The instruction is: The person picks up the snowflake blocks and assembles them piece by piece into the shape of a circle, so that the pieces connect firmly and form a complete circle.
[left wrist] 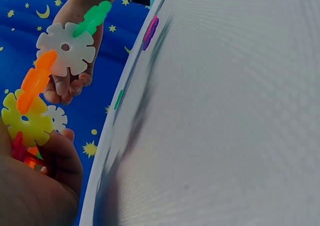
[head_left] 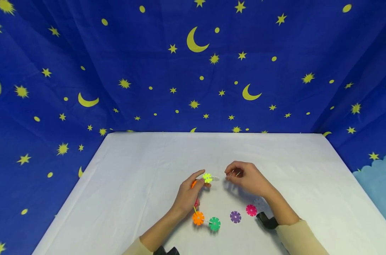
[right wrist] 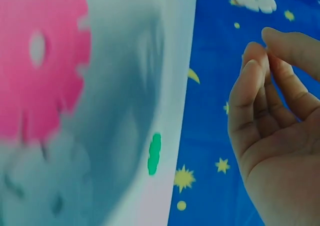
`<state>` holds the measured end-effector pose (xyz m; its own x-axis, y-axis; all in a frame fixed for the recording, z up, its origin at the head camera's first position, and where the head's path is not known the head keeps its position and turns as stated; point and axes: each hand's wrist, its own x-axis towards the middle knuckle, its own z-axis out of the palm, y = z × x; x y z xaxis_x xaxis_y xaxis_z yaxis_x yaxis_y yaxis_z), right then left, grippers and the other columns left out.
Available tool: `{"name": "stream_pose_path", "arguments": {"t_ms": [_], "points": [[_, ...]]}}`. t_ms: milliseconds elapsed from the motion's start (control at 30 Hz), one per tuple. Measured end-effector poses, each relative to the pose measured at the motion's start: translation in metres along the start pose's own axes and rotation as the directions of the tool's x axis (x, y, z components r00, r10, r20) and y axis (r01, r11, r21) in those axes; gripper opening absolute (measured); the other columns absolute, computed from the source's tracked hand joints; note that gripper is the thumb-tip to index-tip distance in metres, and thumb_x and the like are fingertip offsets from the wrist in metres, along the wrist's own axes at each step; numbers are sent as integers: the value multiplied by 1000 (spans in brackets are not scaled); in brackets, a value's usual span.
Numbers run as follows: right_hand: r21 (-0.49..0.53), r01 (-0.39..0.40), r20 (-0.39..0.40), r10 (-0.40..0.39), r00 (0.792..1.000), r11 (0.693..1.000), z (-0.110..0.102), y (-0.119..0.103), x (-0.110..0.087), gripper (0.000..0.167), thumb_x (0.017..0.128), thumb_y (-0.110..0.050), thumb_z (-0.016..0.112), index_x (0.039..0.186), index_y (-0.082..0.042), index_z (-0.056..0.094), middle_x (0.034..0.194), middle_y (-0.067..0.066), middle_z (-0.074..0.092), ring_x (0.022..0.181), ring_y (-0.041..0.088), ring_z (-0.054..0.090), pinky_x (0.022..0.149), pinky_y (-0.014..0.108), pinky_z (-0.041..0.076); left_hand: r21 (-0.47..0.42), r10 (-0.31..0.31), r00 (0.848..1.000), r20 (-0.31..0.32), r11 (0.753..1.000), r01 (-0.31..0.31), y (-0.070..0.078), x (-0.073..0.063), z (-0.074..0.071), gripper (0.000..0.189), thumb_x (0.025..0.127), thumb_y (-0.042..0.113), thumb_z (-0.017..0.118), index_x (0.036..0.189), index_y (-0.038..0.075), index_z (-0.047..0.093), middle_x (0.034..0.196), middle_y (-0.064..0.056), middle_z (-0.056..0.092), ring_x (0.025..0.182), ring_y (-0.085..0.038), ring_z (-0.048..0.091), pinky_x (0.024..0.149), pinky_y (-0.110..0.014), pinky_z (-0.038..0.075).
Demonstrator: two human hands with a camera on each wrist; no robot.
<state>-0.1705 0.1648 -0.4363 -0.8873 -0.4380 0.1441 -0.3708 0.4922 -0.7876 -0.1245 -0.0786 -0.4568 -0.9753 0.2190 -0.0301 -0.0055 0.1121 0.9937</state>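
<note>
L hand [head_left: 185, 196] pinches disc chain [left wrist: 36, 81]; R hand [head_left: 248, 177] holds nothing

O'clocks per head view, L hand = centre unless noted. L hand part closed, thumb + bent fingers gripping chain nr its far end; yellow-green disc [head_left: 207, 177] shows at fingertips, 2 o'clock. Clear disc [head_left: 215, 178] slots onto it, pointing to 3 o'clock. Chain runs back past palm to orange disc [head_left: 198, 218] at 5 o'clock, then green disc [head_left: 214, 224] btwn 4 & 5, its near end. L wrist view adds whitish disc [left wrist: 75, 56] btwn green & orange, then yellow disc [left wrist: 30, 128] and a red one by the fingers.

R hand btwn 2 & 3 o'clock, nr clear disc, not touching. Fingers loosely curled, tips close to thumb, nothing seen in them.

On white cloth [head_left: 148, 163]: purple disc [head_left: 235, 217], approx 4 o'clock; pink disc [head_left: 251, 210], 6 o'clock from R hand; pale see-thru disc [head_left: 259, 203] just beside pink, 5 o'clock from R hand. Blue curtain [head_left: 148, 46] w/ yellow moons + stars at 12 o'clock, beyond cloth.
</note>
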Motion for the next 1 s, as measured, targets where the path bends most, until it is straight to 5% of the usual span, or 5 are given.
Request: {"name": "stream_pose_path", "arguments": {"t_ms": [167,567,1000], "points": [[8,-82,-39,82,996,997,-10,9,0,15,86,-15,72,99,-7,69,84,-4,65,75,16,61,66,30,52,-14,16,1000,19,1000,-15,9,-4,-1,35,103,17,46,137,15,51,103,-18,68,35,-7,37,35,-19,37],[-50,-230,-87,225,970,972,-18,36,-2,15,88,-10,69,101,-3,68,83,2,64,75,17,59,65,34,50,-36,24,1000,11,999,-24,-17,2,-1,37,101,30,50,135,15,55,99,-12,69,32,-11,37,31,-24,38],[-188,-317,-141,294,945,930,-22,51,-3,30,84,-14,73,112,-2,67,94,5,63,85,19,57,74,37,47,-13,5,1000,4,1000,-5,0,-2,0,32,102,20,47,133,15,55,102,-17,68,33,-8,36,34,-19,36]]}}
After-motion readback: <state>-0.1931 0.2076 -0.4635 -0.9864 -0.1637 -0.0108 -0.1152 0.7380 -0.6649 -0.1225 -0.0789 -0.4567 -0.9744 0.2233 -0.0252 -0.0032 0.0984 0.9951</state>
